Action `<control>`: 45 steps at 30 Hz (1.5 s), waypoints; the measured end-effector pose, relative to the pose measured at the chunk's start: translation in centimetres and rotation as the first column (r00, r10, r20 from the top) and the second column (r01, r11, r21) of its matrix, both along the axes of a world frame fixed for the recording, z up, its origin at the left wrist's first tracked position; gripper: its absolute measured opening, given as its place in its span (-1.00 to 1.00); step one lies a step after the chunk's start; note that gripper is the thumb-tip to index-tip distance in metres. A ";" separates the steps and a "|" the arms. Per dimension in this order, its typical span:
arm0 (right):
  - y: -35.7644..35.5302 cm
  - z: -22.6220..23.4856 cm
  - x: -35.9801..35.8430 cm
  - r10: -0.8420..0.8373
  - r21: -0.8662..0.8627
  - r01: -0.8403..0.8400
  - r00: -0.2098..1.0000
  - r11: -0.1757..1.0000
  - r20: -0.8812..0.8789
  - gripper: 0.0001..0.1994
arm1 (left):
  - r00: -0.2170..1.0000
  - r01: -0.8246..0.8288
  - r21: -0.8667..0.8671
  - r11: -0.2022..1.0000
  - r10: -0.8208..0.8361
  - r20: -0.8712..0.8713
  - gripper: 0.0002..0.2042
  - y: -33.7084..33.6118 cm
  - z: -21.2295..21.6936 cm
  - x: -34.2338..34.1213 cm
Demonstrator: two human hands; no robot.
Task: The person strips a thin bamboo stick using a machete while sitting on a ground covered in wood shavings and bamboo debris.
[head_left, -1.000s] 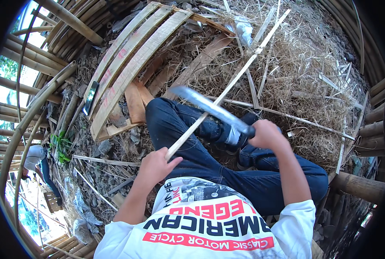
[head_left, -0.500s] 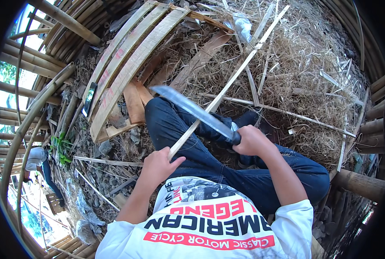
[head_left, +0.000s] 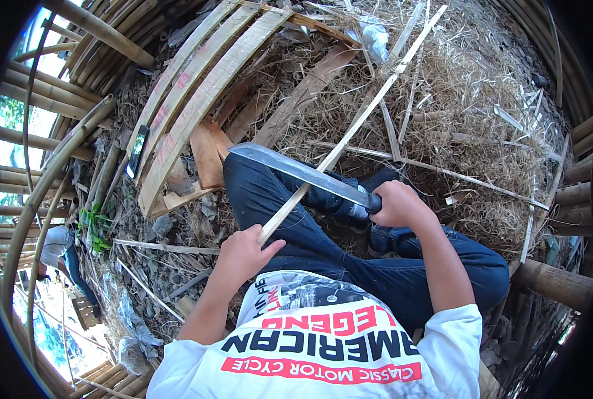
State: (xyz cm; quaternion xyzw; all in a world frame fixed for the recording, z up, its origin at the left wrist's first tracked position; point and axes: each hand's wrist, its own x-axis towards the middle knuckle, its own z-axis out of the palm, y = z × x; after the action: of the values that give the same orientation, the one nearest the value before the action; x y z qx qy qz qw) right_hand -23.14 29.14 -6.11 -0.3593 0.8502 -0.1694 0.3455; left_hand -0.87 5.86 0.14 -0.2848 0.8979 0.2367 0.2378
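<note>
My left hand (head_left: 245, 258) is closed around the near end of a long, thin bamboo strip (head_left: 362, 118). The strip slants up and away to the right, over my bent leg and out across the shavings. In my right hand (head_left: 401, 208) is the dark handle of a machete (head_left: 295, 169). Its broad grey blade lies across the strip, tip toward the left over my knee. Whether the edge bites into the strip or only rests on it, I cannot tell.
A pallet of pale wooden slats (head_left: 214, 90) lies at the far left, a phone (head_left: 137, 152) on its edge. Curly shavings (head_left: 469, 153) and loose strips cover the ground to the right. Bamboo poles (head_left: 57, 90) line the left side. Another person (head_left: 70, 259) bends down at the far left.
My right hand has moved slightly away from me and to the right with the machete. The blade has turned a little flatter across the strip. My left hand stays in place.
</note>
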 end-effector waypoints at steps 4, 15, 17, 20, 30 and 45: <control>0.2 0.4 -0.2 0.008 0.015 -0.007 0.999 1.000 -0.040 -0.77 | 0.997 -0.004 -0.001 1.000 0.004 -0.075 -0.50 -0.1 -0.1 0.2; 1.5 0.7 -1.3 -0.039 0.038 0.040 0.999 0.998 -0.036 -0.78 | 0.996 -0.036 0.024 0.999 0.038 -0.085 -0.53 -0.4 -0.1 0.3; 1.5 0.9 -1.4 -0.026 0.073 0.031 0.998 0.997 -0.059 -0.77 | 0.997 -0.036 0.020 0.999 0.037 -0.069 -0.53 -0.4 -0.2 0.3; 1.4 1.3 -1.4 -0.008 0.126 0.015 0.998 0.992 -0.059 -0.76 | 0.997 -0.028 0.027 0.999 0.030 -0.074 -0.54 -0.4 -0.3 0.3; 2.9 1.4 -2.6 -0.061 0.175 0.090 0.984 0.980 -0.165 -0.78 | 0.999 -0.038 0.042 0.998 0.038 -0.007 -0.53 -1.0 0.1 0.1; 3.5 3.1 -2.7 -0.089 0.134 0.126 0.962 0.983 -0.256 -0.76 | 0.994 -0.036 -0.020 0.999 0.034 -0.104 -0.53 -1.7 0.2 -0.6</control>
State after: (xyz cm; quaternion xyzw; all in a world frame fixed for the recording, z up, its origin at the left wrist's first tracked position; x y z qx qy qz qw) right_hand -25.86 32.66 -3.06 -0.3041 0.9154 -0.0776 0.2520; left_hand -1.43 4.16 0.39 -0.2904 0.9065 0.2456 0.1834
